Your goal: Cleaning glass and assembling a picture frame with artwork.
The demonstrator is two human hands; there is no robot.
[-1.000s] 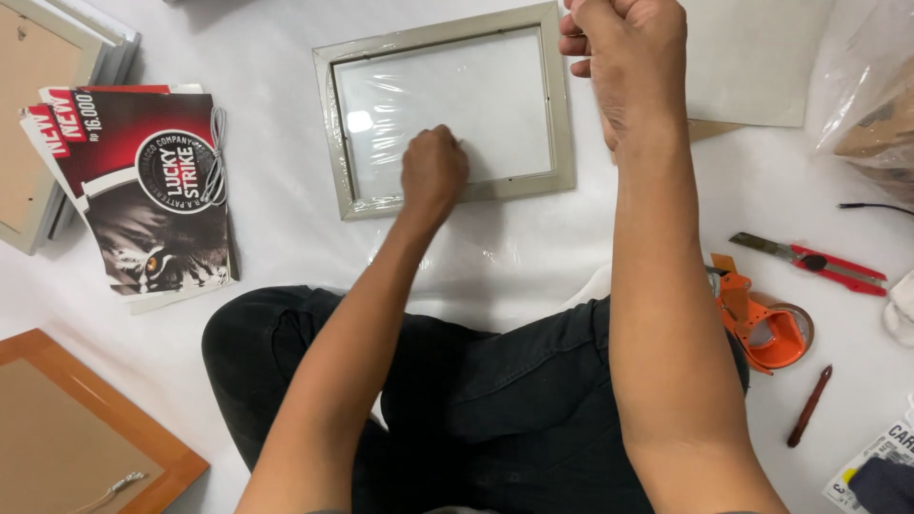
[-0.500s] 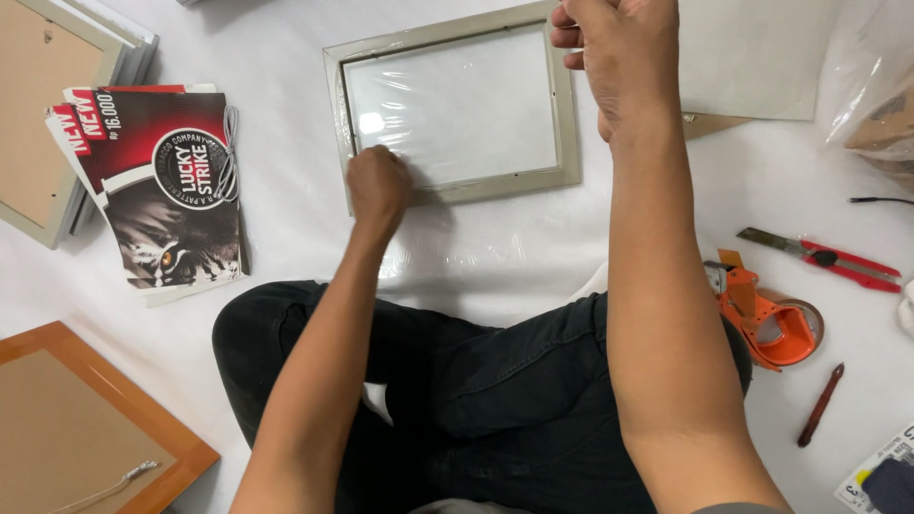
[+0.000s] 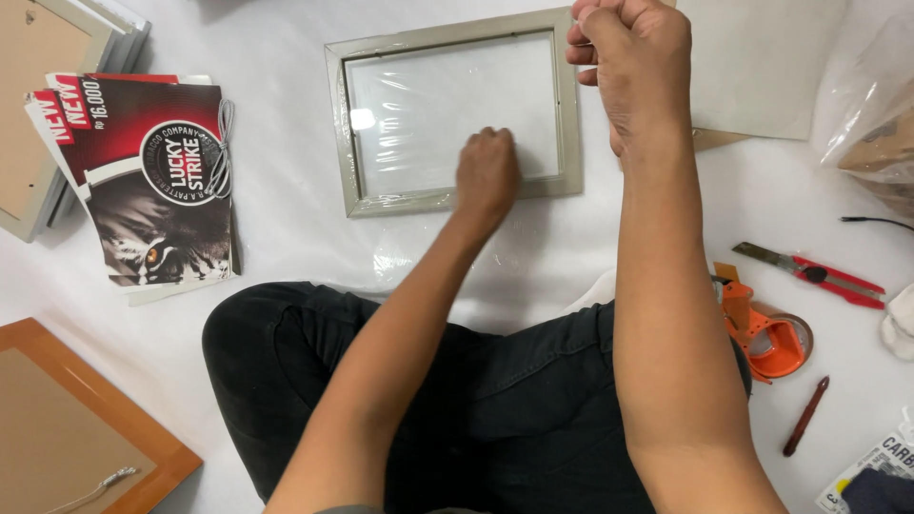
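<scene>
While I look straight down from the head camera, my crossed legs in black trousers point(image 3: 495, 400) fill the near edge at 6 o'clock, and both forearms reach out over them. At 8 o'clock an orange wooden frame point(image 3: 143, 419) lies back-up on the white floor point(image 3: 286, 238). Off at 4 o'clock sit an orange tape dispenser point(image 3: 766, 333) and a dark red pen point(image 3: 805, 416), with a red-handled utility knife point(image 3: 814, 274) just beyond at 3 o'clock. Further out at 9 o'clock lies a stack of red and black printed posters point(image 3: 157, 181). My left hand point(image 3: 487, 173) is clenched into a fist and rests on the lower right part of the grey picture frame point(image 3: 350, 143), which lies flat at 12 o'clock, wrapped in clear plastic film point(image 3: 428, 105). My right hand point(image 3: 633, 67) is also clenched, raised over the frame's upper right corner at 1 o'clock; I cannot tell whether it grips anything. A clear plastic bag point(image 3: 871, 105) sits at 2 o'clock.
</scene>
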